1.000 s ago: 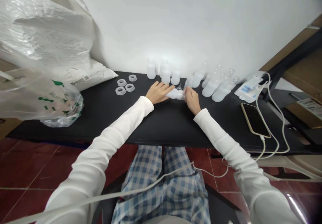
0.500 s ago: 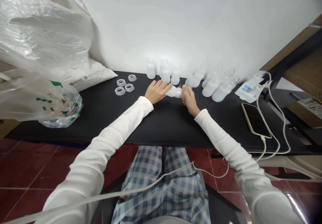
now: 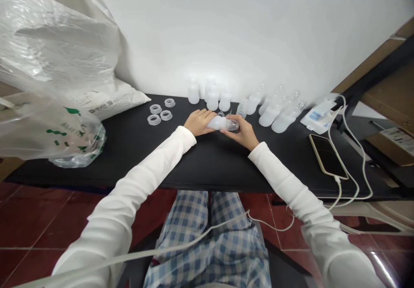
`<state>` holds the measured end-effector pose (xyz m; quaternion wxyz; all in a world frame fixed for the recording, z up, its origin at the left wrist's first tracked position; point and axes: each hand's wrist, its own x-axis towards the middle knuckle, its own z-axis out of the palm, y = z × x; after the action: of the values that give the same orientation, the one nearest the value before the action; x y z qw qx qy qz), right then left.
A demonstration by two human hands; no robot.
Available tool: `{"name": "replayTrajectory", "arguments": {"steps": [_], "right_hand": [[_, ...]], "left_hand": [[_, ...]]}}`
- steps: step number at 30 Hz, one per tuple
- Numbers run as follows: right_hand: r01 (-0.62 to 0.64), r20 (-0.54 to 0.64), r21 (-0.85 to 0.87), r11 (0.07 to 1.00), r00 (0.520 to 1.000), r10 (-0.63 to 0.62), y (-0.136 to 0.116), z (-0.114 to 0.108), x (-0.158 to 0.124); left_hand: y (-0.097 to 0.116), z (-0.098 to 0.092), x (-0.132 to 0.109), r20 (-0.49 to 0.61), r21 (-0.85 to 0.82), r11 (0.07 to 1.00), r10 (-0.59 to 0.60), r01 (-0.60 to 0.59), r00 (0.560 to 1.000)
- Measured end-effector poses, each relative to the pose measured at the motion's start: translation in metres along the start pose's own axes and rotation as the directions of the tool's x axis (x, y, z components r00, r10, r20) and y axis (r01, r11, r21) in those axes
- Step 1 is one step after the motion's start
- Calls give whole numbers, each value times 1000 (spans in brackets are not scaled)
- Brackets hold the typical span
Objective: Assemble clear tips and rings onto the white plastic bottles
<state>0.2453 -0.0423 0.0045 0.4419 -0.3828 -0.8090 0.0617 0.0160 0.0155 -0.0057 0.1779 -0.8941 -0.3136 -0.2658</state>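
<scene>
A small white baby bottle (image 3: 215, 123) lies sideways between my hands, above the black table. My left hand (image 3: 199, 122) is closed around its base end. The fingers of my right hand (image 3: 243, 131) grip the clear dome cap (image 3: 231, 125) at its other end. Just behind my hands are some clear parts (image 3: 221, 114), partly hidden, and a short stack of clear rings (image 3: 242, 108). Several uncapped white bottles (image 3: 212, 99) stand at the wall. To their right, several bottles with clear domed tops (image 3: 271, 113) stand in a group.
Several loose translucent collar rings (image 3: 161, 112) lie on the black table (image 3: 136, 150) at left. Beyond them are a large white sack (image 3: 64, 42) and a clear plastic bag (image 3: 71, 137). A phone (image 3: 328, 155) with white cables (image 3: 361, 154) and a power strip (image 3: 318, 115) occupy the right.
A clear dome cap now shows on the held bottle, where only its narrow collar end was visible before. My right hand has shifted from the collar to the cap, its fingers spread along it.
</scene>
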Motion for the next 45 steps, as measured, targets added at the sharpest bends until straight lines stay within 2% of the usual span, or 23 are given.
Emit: {"name": "replayTrajectory", "arguments": {"steps": [2, 4, 7, 10, 12, 14, 18, 20, 23, 27, 30, 32, 35, 38, 41, 43, 45], "right_hand": [[-36, -39, 36, 999, 999, 37, 1, 2, -2], [-118, -92, 93, 989, 988, 126, 0, 7, -4], [-267, -167, 209, 941, 938, 303, -3, 15, -5], [-339, -155, 304, 890, 905, 397, -6, 19, -4], [-335, -119, 332, 882, 912, 391, -7, 20, -3], [-278, -100, 318, 906, 941, 324, -10, 19, -2], [-135, -110, 231, 963, 980, 164, -14, 15, 1], [-111, -129, 206, 972, 982, 139, -16, 13, 2], [-131, -163, 211, 969, 972, 167, -19, 15, 0], [-201, -267, 233, 952, 928, 261, -18, 15, -3], [-256, -421, 203, 945, 849, 320, -9, 7, -2], [-273, -506, 169, 947, 801, 321, -1, 0, 0], [-283, -561, 149, 947, 765, 317, 8, -8, 5], [-328, -528, 247, 912, 743, 411, 8, -5, 7], [-381, -384, 409, 829, 752, 536, 1, 2, 6], [-379, -326, 436, 816, 778, 536, -3, 3, 6], [-382, -307, 395, 836, 803, 512, -4, 1, 6]], "left_hand": [[2, -2, 1, -18, 28, 999, 17, -17, 1000], [4, -5, 3, -35, 54, 998, 22, -20, 999], [8, -6, 4, -45, 75, 997, 11, -8, 999], [10, -6, 5, -30, 63, 997, -32, 34, 999], [10, -6, 5, -22, 52, 996, -69, 70, 997], [8, -7, 5, -18, 31, 996, -88, 89, 996], [6, -6, 5, -5, -50, 998, -37, 36, 999], [6, -4, 4, -8, -83, 997, -3, 2, 1000], [9, -3, 4, -4, -166, 984, 57, -57, 998], [16, -5, 5, 30, -255, 962, 109, -98, 994], [17, -10, 5, 37, -285, 953, 114, -99, 993], [15, -12, 4, 33, -305, 948, 107, -92, 994], [13, -14, 3, 47, -331, 942, 75, -56, 996], [18, -14, 4, 77, -388, 922, 31, 2, 997], [25, -10, 4, 98, -466, 880, -56, 95, 994], [28, -6, 3, 79, -488, 864, -97, 124, 992], [27, -2, 2, 16, -458, 885, -85, 83, 996]]}}
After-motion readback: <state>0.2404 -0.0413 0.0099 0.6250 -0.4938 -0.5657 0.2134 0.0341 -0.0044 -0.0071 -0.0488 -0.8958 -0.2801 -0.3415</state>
